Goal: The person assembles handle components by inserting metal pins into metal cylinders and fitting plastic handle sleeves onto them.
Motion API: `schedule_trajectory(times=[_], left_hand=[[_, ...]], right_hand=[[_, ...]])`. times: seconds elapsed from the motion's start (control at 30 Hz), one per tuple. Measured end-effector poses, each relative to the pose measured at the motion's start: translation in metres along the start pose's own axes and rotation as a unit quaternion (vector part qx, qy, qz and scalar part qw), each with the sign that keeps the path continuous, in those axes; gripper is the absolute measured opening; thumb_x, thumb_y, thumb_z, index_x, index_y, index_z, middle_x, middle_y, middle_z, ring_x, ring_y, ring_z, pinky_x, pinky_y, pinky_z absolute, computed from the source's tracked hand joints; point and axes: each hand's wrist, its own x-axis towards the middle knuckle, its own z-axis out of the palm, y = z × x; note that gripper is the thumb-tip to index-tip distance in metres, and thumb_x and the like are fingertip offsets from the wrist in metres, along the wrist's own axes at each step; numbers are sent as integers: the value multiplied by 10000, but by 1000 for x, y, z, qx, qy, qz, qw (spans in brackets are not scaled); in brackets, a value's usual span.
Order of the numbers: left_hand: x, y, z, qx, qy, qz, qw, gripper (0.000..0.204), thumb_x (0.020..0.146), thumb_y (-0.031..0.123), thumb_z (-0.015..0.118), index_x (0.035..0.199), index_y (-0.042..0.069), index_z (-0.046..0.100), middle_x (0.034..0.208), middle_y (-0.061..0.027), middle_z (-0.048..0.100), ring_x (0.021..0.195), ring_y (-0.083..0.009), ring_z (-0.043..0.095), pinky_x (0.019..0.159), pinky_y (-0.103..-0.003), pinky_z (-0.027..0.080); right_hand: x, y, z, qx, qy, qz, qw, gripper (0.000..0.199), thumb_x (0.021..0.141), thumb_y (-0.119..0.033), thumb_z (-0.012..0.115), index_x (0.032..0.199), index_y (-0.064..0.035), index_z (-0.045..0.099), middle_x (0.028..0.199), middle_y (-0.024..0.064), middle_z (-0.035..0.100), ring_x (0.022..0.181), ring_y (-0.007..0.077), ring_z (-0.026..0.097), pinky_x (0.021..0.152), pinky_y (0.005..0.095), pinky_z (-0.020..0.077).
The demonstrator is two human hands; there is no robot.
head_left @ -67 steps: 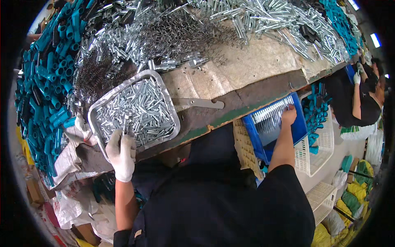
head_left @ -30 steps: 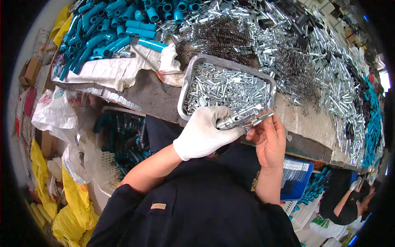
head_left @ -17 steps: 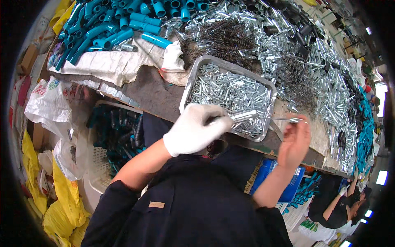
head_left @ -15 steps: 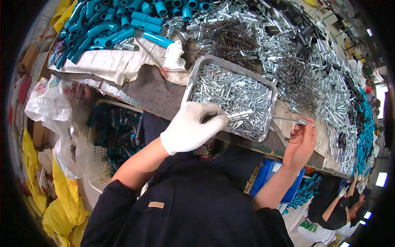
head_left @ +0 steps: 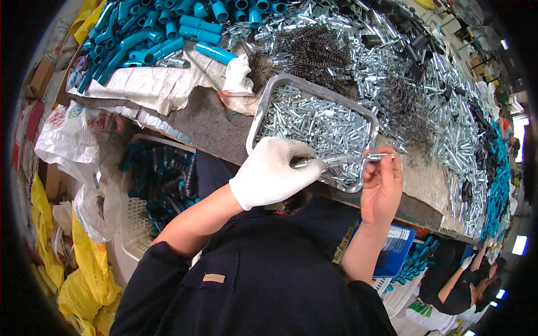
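My left hand [head_left: 274,175], in a white knitted glove, is closed around a shiny metal sleeve [head_left: 336,161] in front of the tray. The sleeve points right, over the tray's near right corner. Just beyond its end, my bare right hand [head_left: 380,187] pinches a short bright metal cylinder [head_left: 381,157] between thumb and fingers. The two metal pieces lie nearly in line; whether a rod joins them is hard to make out. Behind both hands, the steel tray [head_left: 259,119] is full of small silvery pins [head_left: 314,120].
Teal tubes [head_left: 202,35] are heaped at the far left of the bench, dark springs [head_left: 314,53] at the middle back, metal parts [head_left: 448,131] along the right. Below stand a white basket [head_left: 134,224] of dark parts and a blue box [head_left: 395,246]. A co-worker [head_left: 468,283] is at far right.
My right hand has moved left, close to my left hand. The thin rod that stretched between the hands no longer shows at length. My left hand has shifted slightly right.
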Motion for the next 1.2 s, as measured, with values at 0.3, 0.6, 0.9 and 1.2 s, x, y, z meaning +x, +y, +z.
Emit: schedule_trajectory(times=[0.3,0.6,0.9,1.2], left_hand=[[4,1,-4,-56,-46,-72,995,281,819,242,633,827,-31,699,630,-112,610,607,-103,545,608,-304,469],[2,8,-2,-22,-6,-38,999,277,817,237,630,798,-33,688,600,-118,585,578,-130,554,596,-320,468],[11,5,-1,-133,-93,-99,982,299,861,286,617,775,13,704,614,-30,621,570,-84,561,546,-252,449],[18,5,4,-76,-35,-28,996,376,814,336,612,775,-32,675,575,-163,569,530,-175,562,563,-356,466]], right_hand=[[4,-4,-7,-36,-54,-14,998,170,1004,-150,529,1092,-16,585,993,148,680,733,87,567,659,229,482],[4,0,-5,0,-48,11,999,173,999,-149,538,1101,-20,594,1008,141,678,758,91,581,679,211,489],[-1,12,10,-320,-49,-171,931,215,986,-142,563,1121,11,627,1051,107,662,927,112,610,798,264,514],[-3,20,22,-133,-52,-55,988,359,1054,-195,392,1238,60,565,1089,168,652,963,181,647,859,346,557]])
